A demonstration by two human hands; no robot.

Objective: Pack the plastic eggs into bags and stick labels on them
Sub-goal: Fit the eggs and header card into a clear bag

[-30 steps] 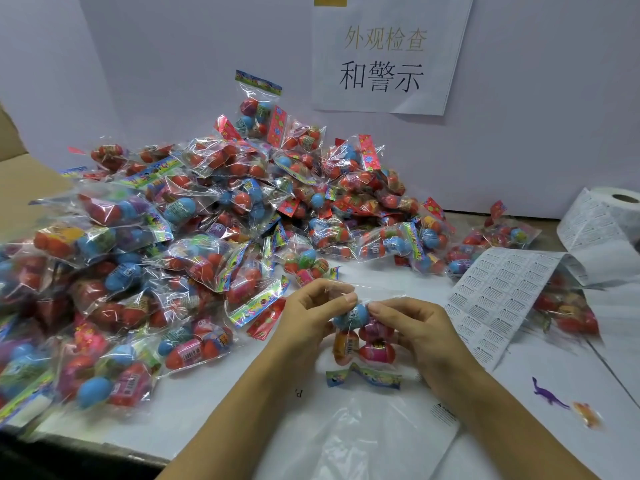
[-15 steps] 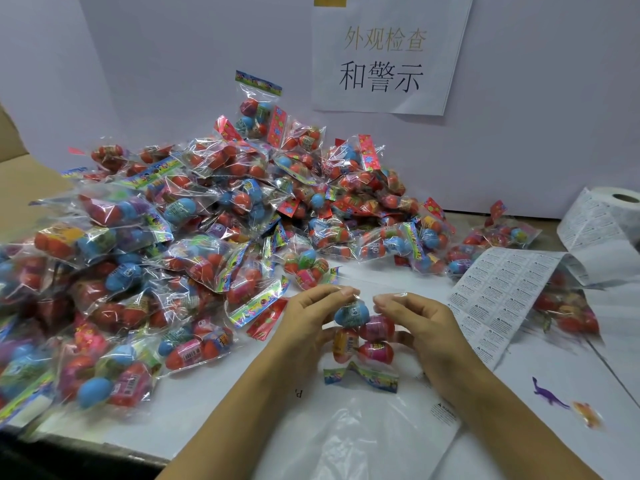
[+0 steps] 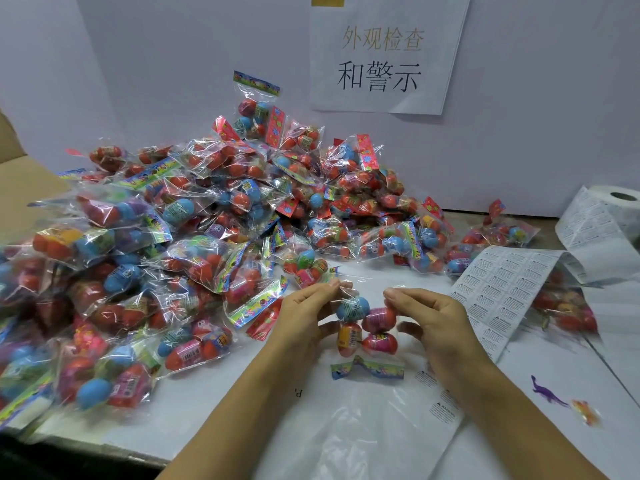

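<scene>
Both hands, left (image 3: 304, 313) and right (image 3: 429, 317), pinched the bag (image 3: 363, 327) of eggs, grip tight at its top, above the table (image 3: 207, 393). Labels (image 3: 498, 289) lay just right; no label seen on it. Behind, a big pile (image 3: 207, 230) already packed, approx. most done.

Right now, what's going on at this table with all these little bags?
A person is packing plastic eggs. Both hands hold one clear bag of four eggs upright over the table: the left hand pinches its top left corner, the right hand its top right. A big pile of filled bags lies to the left and behind. A strip of labels runs off a roll on the right. I see no label being applied yet.
</scene>
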